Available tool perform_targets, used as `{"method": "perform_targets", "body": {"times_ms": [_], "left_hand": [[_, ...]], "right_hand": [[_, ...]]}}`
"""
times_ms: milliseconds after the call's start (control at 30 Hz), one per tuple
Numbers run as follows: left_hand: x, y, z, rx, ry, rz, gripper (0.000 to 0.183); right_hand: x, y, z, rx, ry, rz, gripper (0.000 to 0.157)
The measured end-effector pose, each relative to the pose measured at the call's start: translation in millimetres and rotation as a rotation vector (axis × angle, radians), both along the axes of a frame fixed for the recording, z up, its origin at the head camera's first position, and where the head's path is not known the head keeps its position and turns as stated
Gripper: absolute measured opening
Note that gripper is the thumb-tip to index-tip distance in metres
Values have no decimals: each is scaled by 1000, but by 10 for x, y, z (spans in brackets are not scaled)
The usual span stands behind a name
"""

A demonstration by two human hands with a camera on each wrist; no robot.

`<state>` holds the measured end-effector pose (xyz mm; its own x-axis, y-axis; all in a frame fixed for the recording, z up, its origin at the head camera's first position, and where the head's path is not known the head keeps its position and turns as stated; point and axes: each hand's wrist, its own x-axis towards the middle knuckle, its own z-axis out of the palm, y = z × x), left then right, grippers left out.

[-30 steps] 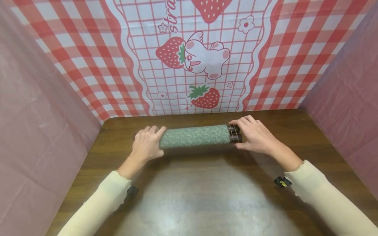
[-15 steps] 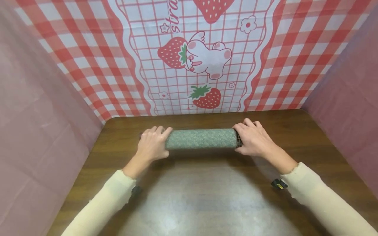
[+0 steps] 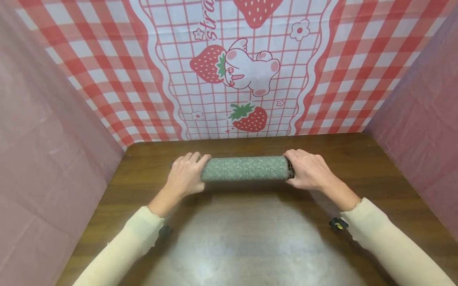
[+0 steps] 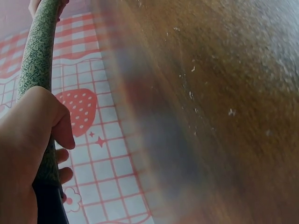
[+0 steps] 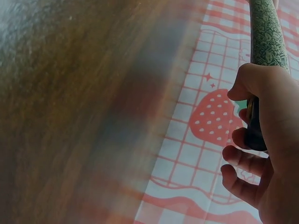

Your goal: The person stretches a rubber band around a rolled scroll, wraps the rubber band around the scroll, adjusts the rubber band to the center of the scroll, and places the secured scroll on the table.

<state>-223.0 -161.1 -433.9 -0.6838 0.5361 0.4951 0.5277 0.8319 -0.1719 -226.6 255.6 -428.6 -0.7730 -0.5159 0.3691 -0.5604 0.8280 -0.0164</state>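
Observation:
A rolled scroll [image 3: 245,168] with a green patterned cover lies level between both hands, crosswise, in the head view. It appears raised a little over the wooden table, with a shadow beneath. My left hand [image 3: 184,172] grips its left end, and the thumb and fingers wrap the roll in the left wrist view. My right hand [image 3: 307,170] holds the dark right end, where thin gold lines show beside the cover. In the right wrist view, thumb and forefinger close on that dark end [image 5: 254,128], while the lower fingers are loosely bent. Palms hide most of both ends.
The brown wooden table [image 3: 229,226] spreads below and in front of the hands. A red-and-white strawberry cloth [image 3: 247,83] hangs behind its far edge. Pink curtains [image 3: 46,159] stand on both sides. Dark devices [image 3: 338,224] sit under the cream sleeves at the wrists.
The scroll has levelled and shifted slightly right. My right hand has slid further over the dark end, covering more of it, and its raised fingers have come down. My left hand keeps its grip.

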Motion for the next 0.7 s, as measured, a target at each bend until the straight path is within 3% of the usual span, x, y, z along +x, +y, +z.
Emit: {"method": "perform_targets", "body": {"times_ms": [267, 367, 533, 700], "left_hand": [[20, -48, 51, -66, -79, 71, 92], [17, -90, 68, -63, -79, 89, 87], [1, -129, 57, -40, -42, 63, 79], [-3, -145, 22, -14, -46, 67, 77]], "right_hand": [[9, 67, 57, -12, -24, -11, 61], [16, 94, 66, -10, -29, -20, 61], [24, 108, 40, -17, -48, -21, 62], [34, 114, 24, -64, -125, -44, 74]]}}
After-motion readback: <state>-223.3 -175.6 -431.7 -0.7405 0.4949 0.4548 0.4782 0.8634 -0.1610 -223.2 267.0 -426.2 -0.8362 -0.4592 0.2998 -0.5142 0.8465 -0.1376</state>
